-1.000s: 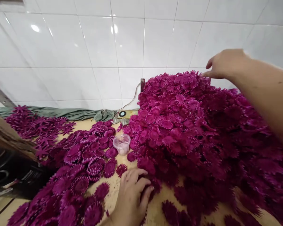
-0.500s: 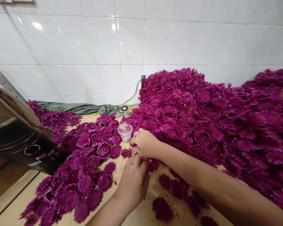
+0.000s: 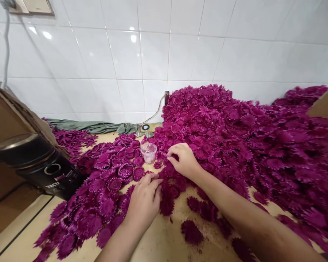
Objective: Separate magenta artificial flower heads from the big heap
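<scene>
My right hand (image 3: 183,159) is pinched, thumb against forefinger, on the edge of a small magenta flower (image 3: 164,155) just right of a see-through plastic cup (image 3: 149,153). Whitish stuff shows inside the cup. My left hand (image 3: 144,196) lies lower and nearer to me, its thumb and fingers drawn together. A bit of magenta shows by its fingertips, but what they hold is hidden. One small loose flower (image 3: 157,165) rests between the hands, below the cup. Darker flat flowers (image 3: 168,202) lie on the table right beside the left hand.
A high heap of magenta flowers (image 3: 207,120) fills the right side against the tiled wall (image 3: 153,54). Layered flowers (image 3: 98,196) spread over the left. A black bottle (image 3: 49,167) leans by a cardboard box (image 3: 19,112). Green cloth (image 3: 90,126) and a yellowish device (image 3: 150,128) lie behind.
My hands, close together before, have moved apart: the right up and to the right, the left slightly left. The view has tilted and shifted a little.
</scene>
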### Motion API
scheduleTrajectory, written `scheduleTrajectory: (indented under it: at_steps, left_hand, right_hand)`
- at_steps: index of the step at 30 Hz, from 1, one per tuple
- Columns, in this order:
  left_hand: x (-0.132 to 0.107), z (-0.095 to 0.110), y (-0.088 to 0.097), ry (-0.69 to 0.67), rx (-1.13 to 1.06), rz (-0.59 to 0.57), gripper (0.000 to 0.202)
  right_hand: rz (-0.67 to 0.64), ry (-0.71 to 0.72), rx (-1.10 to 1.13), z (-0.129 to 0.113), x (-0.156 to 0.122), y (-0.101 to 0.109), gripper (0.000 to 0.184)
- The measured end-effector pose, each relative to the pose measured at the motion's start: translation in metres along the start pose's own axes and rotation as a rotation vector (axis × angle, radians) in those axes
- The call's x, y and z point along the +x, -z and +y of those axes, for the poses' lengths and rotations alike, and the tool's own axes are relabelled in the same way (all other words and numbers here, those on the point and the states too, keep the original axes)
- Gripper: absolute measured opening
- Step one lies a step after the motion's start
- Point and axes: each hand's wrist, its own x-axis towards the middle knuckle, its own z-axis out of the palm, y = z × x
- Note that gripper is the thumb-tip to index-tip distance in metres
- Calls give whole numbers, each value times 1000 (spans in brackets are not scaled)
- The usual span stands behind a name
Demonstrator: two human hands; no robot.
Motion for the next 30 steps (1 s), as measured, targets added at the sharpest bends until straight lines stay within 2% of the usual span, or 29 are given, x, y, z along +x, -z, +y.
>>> scheduleTrajectory:
  at_steps: [3, 7, 9, 11, 13, 17, 19, 20, 22, 24, 26, 28, 30]
  left_hand:
    - [4, 7, 2, 81, -6, -113, 15]
    - [10, 18, 3, 208, -51, -189, 19]
    - [12, 21, 3, 210, -86, -177, 22]
    - [14, 24, 3, 161, -149, -111, 28]
    - [13, 30, 1, 133, -330, -93, 37]
    - [9, 49, -8, 213, -831, -257, 43]
    - [7, 60, -14, 241, -985, -254, 39]
    - [7, 64, -17, 253, -1031, -232, 35]
    - [6, 70, -23, 275, -1063, -189, 30]
    - [5, 74, -28, 283, -1039, -182, 28]
    - [5, 76, -33, 278, -1005, -195, 28]
    - [4, 76, -39, 274, -963, -191, 29]
    - [4, 75, -45, 270, -898, -167, 30]
  right_hand:
    - [120, -34, 262, 5, -20, 14, 9]
    - [88, -184, 448, 9, -54, 23, 8]
    - [106, -219, 473, 11, -70, 26, 7]
    - [191, -150, 432, 10, -85, 28, 9]
    - [290, -12, 333, 6, -99, 30, 14]
    - [346, 178, 138, -7, -122, 34, 23]
    - [318, 198, 149, -11, -132, 34, 22]
    - [311, 174, 199, -12, -136, 34, 19]
    - [332, 32, 371, -11, -141, 33, 13]
    - [322, -195, 594, -9, -144, 31, 26]
    - [212, -368, 772, -7, -144, 30, 31]
    - [107, -428, 838, -7, -142, 28, 28]
    - [93, -440, 859, -7, -140, 27, 23]
